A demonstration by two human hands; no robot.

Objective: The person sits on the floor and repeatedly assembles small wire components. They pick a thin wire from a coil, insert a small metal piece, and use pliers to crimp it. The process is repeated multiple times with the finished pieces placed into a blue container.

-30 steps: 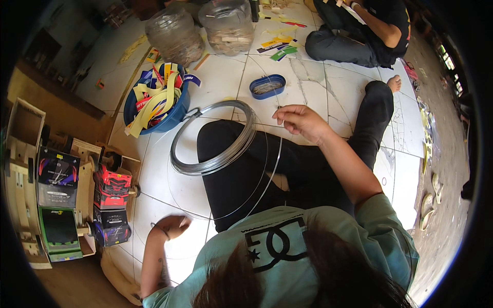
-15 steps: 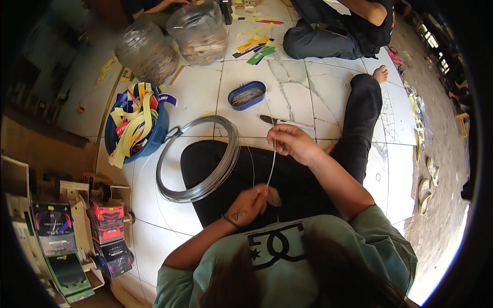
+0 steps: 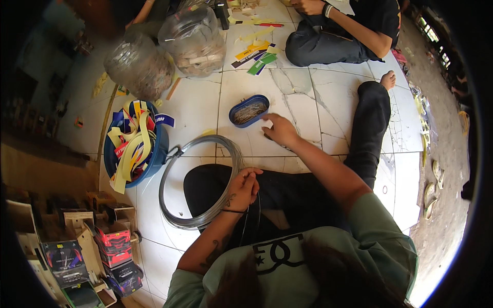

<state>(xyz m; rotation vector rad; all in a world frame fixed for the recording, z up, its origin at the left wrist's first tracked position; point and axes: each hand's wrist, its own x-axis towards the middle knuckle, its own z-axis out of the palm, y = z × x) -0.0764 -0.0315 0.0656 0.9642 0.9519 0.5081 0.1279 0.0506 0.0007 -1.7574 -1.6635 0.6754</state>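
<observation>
From the wire coil (image 3: 191, 222), the tub (image 3: 162, 146), holding strips (image 3: 126, 159), sat at ten o'clock; the dish (image 3: 251, 122), containing what seemed wire pieces (image 3: 250, 111), at one; toy trucks (image 3: 114, 246) at eight.

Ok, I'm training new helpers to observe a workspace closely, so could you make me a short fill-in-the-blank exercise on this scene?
1. The left hand holds a thin strand of metal ______.
2. The right hand is near a small oval container coloured ______.
3. In the picture, the round tub, filled with coloured strips, stands on the ______-hand side of the silver coil.

Missing words: wire; blue; left.
</observation>
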